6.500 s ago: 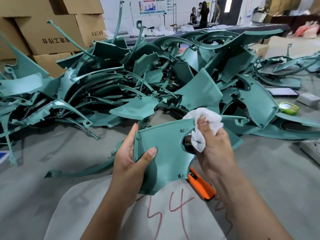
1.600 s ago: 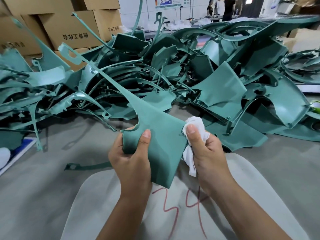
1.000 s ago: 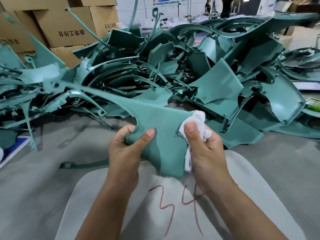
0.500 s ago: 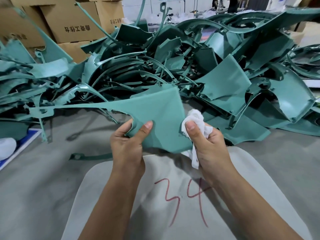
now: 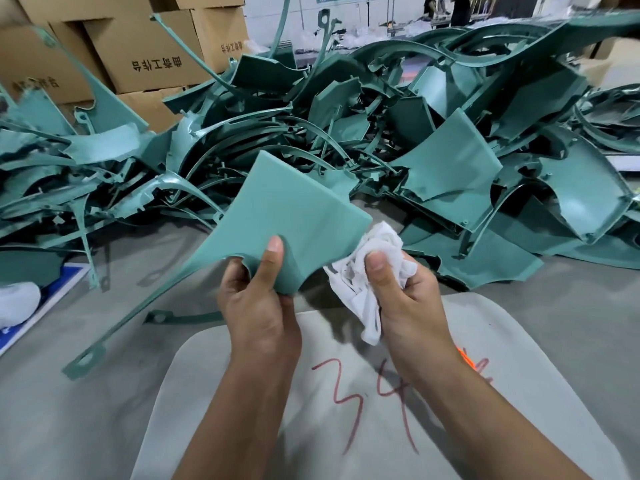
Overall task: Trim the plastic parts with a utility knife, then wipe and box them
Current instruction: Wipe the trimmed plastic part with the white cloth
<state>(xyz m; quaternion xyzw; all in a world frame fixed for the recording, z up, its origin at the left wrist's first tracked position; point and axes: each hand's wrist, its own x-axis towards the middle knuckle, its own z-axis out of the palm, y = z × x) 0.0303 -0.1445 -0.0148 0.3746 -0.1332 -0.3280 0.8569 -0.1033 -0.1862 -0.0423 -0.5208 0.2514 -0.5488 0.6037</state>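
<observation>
The plastic part (image 5: 294,216) in the hands was a flat, plain teal-green; the cloth (image 5: 367,271) was white; the pile of parts (image 5: 450,150) behind was the same teal, some pieces glossier and paler; the cardboard boxes (image 5: 145,53) were brown with black printed characters; the floor (image 5: 52,410) was grey; the pale grey board (image 5: 519,375) bore red handwritten numerals; an orange sliver (image 5: 465,359) showed beside the right wrist.

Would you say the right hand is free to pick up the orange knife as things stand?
Probably not yet: the right hand is bunched around the white cloth, and the knife lies mostly hidden under that forearm. It would have to drop the cloth first.
</observation>
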